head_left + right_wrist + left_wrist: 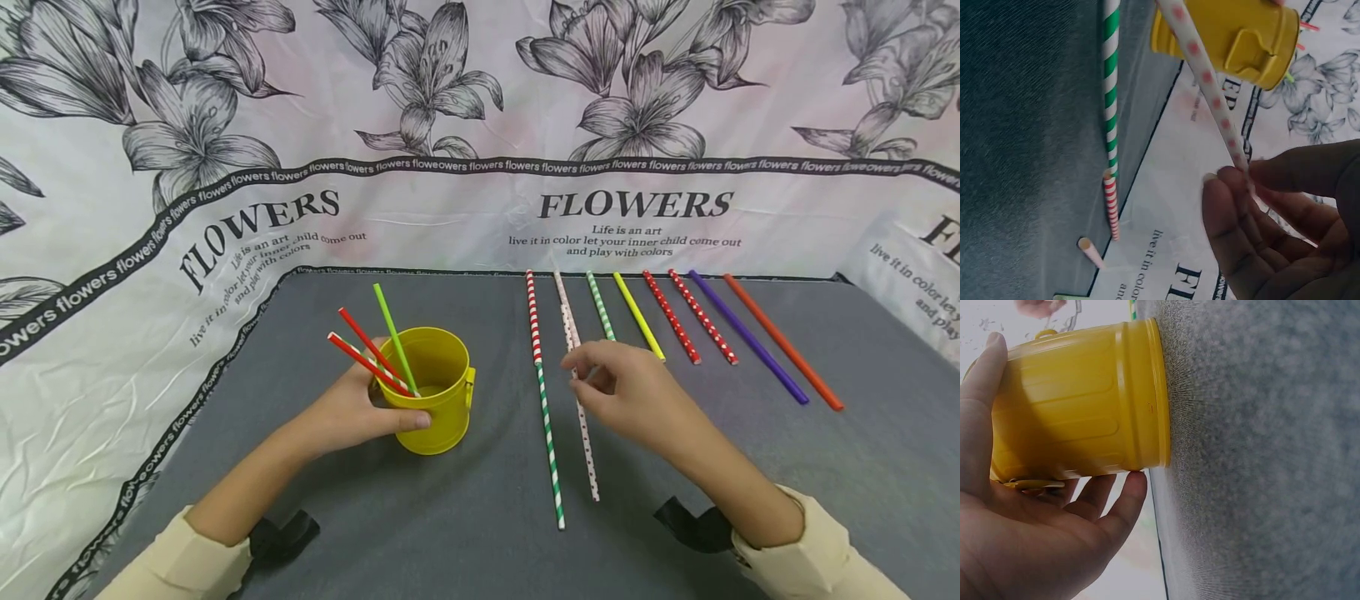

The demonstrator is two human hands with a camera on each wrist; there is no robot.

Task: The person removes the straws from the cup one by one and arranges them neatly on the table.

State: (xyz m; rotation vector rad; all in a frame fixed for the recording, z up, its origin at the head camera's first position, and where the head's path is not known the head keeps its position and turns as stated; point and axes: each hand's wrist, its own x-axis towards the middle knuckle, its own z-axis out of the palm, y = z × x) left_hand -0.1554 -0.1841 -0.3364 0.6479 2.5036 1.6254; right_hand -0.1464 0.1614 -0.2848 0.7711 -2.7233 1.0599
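Observation:
My left hand [360, 408] grips a small yellow bucket [442, 425], thumb on its near side and fingers around the far side. In the left wrist view the bucket [1079, 406] stands upright with its base at the grey tabletop. A lime green straw [388, 321] and red ones [363, 337], one with stripes, lean inside it. My right hand [637, 392] pinches a white paper straw [587, 446] with dots between thumb and fingertips. In the right wrist view this straw [1207, 77] is raised above the table, its dots pinkish red.
Left of the right hand, a red-and-white striped straw [533, 321] lies end to end with a green-and-white one [549, 446]. Behind and right lie pale pink [559, 287], pale green striped [600, 304], yellow [639, 317], two red dotted [672, 317], purple [750, 337] and orange [783, 342] straws.

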